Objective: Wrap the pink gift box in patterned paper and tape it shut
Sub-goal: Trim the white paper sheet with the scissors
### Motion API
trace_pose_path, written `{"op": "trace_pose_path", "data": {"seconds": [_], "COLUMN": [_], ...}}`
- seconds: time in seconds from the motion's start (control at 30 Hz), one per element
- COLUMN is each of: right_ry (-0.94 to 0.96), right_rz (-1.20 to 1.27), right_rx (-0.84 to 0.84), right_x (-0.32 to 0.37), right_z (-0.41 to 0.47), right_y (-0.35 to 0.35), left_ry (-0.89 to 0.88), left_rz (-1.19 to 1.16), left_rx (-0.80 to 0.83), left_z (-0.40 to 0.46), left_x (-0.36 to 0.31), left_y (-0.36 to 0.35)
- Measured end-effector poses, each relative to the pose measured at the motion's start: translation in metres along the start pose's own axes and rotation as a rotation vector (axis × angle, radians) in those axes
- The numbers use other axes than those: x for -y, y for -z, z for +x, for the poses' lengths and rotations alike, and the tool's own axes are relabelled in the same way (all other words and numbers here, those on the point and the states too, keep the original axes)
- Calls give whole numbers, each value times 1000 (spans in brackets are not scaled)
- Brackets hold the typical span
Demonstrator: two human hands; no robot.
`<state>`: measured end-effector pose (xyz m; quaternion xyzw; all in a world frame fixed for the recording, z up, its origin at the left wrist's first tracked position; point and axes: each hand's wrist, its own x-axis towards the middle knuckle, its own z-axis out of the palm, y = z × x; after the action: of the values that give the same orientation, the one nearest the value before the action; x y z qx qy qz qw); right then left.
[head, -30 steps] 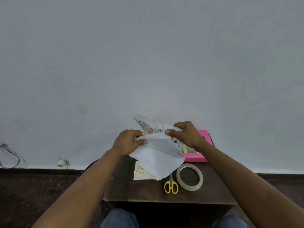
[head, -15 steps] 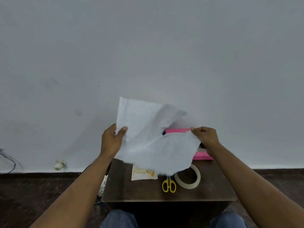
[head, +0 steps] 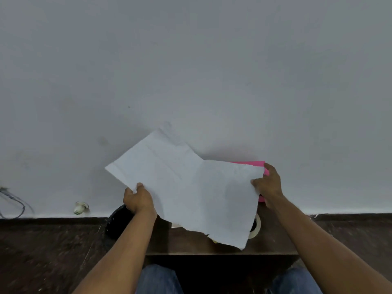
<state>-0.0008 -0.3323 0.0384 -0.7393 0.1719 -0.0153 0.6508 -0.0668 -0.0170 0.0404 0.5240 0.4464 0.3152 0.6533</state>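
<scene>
So the biggest thing in front of me is the sheet of wrapping paper (head: 191,187), spread out in the air over the counter (head: 273,240) with the plain white back facing me, so I can't see the pattern from here. It's creased in a few places and tilted, high on the left and drooping low toward my right knee. My left hand (head: 139,199) pinches the left edge, fingers curled round it, and my right hand (head: 268,183) grips the right edge the same way, so both sets of fingers are closed on paper, not free. The pink gift box (head: 254,163) sits at the back of the counter against the wall, mostly hidden behind the sheet; only its top edge and a sliver by my right wrist show. It's bare, nothing wrapped around it yet. The tape roll (head: 256,227) peeks out under the paper's lower right corner, lying flat and untouched. Honestly I'd say I'm right at the start: paper is opened up, but it isn't laid down, the box isn't on it, no folds, no tape. Pretty much everything is left to do.
</scene>
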Motion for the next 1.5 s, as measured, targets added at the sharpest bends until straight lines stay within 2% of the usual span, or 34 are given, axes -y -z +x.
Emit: {"op": "trace_pose_path", "data": {"seconds": [0.1, 0.2, 0.27, 0.37, 0.43, 0.47, 0.53, 0.6, 0.67, 0.77, 0.83, 1.0, 1.1, 1.23, 1.5], "right_ry": [3, 46, 47, 35, 47, 51, 51, 46, 32, -67, -132, -217, -262, -266, -225], "right_rz": [-76, -194, -230, -263, -292, -299, -301, -303, -273, -74, 74, 223, 291, 287, 73], "right_rx": [-44, -62, -72, -68, -72, -79, -94, -103, -105, -97, -107, -156, -135, -83, 38], "right_x": [5, 3, 1, -1, -5, -7, -10, -11, -12, -15, -15, -27, -33, -30, -32], "right_z": [2, 6, 8, 5, 5, 5, 4, 4, 5, 6, 2, -16, -29, -44, -49], "right_y": [10, 18, 20, 21, 20, 19, 18, 17, 15, 11, 10, 8, 5, 3, 25], "left_ry": [29, 64, 44, -164, -412, -545, -724, -771, -829, -797, -764, -708, -665, -722, -719], "left_rz": [84, 114, 235, 567, 829, 931, 1027, 1069, 1136, 1227, 1255, 1228, 1256, 1397, 1510], "left_rx": [-80, -69, -42, -10, 54, 141, 417, 713, 912, 1029, 1018, 927, 1027, 1154, 1196], "left_z": [3, 7, 7, 5, 4, 4, 3, -5, -16, -36, -45, -51, -48, -47, -44], "left_x": [9, 17, 23, 29, 33, 36, 40, 44, 48, 54, 56, 61, 58, 56, 61], "left_y": [11, 19, 22, 27, 29, 28, 25, 22, 19, 11, 9, 14, 23, 31, 40]}}
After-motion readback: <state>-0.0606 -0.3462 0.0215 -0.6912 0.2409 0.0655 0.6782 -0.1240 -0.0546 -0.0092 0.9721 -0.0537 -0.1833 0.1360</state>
